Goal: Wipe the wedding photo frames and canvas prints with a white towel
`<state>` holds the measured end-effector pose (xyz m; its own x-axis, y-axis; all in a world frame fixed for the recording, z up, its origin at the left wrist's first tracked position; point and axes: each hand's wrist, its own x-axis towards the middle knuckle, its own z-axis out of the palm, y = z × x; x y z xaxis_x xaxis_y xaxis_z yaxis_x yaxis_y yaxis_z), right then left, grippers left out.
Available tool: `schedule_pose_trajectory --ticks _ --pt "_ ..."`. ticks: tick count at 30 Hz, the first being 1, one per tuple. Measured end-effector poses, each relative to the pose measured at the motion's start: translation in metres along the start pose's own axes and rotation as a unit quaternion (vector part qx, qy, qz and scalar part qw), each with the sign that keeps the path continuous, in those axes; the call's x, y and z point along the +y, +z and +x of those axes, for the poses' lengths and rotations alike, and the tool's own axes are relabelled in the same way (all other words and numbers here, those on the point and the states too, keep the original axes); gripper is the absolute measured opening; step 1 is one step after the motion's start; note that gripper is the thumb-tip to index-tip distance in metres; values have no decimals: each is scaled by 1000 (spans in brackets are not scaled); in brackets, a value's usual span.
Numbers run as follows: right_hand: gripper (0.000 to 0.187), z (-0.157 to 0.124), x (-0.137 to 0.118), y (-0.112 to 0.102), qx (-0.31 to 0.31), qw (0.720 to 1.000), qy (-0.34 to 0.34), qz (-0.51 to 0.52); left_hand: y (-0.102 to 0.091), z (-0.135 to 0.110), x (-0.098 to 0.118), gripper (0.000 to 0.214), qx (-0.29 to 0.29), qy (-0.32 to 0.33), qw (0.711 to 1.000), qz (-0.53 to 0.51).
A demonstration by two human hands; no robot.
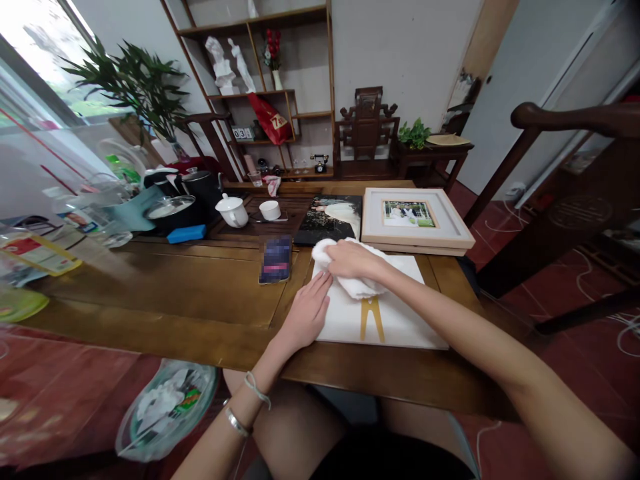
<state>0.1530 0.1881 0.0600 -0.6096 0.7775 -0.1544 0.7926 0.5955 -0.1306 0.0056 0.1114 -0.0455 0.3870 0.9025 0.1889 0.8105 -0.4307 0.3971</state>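
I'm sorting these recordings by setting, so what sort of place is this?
Probably a home sitting room or tea room: a white lidded tea vessel, a carved wooden chair and an ornament shelf suggest it.

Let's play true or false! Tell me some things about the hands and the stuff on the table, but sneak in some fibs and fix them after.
1. The right hand is on the white cloth. True.
2. The left hand is holding the blue block. False: the left hand rests at the left edge of the white board, and the blue block lies away to the left.
3. A gold mark shows on the white board. True.
4. The white lidded cup has its lid off. False: the lid is on.
5. The pale framed photo lies to the right of the dark picture. True.
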Motion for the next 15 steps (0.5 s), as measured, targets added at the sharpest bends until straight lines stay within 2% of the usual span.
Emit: schedule_pose_trajectory --ticks 4,7,10,15 --pt "24 17 -17 -2 -9 1000 -24 13 0 0 -1 44 1 9 1000 1" --pt "25 10 -9 0 1 1000 -18 19 0 -1 -2 45 5 7 1000 -5" --pt "28 -11 14 6 16 1000 12 16 1 -1 -3 48 4 4 1000 -14" --pt "35 -67 55 23 30 995 94 -3 1 -2 -3 49 -5 -7 1000 -12"
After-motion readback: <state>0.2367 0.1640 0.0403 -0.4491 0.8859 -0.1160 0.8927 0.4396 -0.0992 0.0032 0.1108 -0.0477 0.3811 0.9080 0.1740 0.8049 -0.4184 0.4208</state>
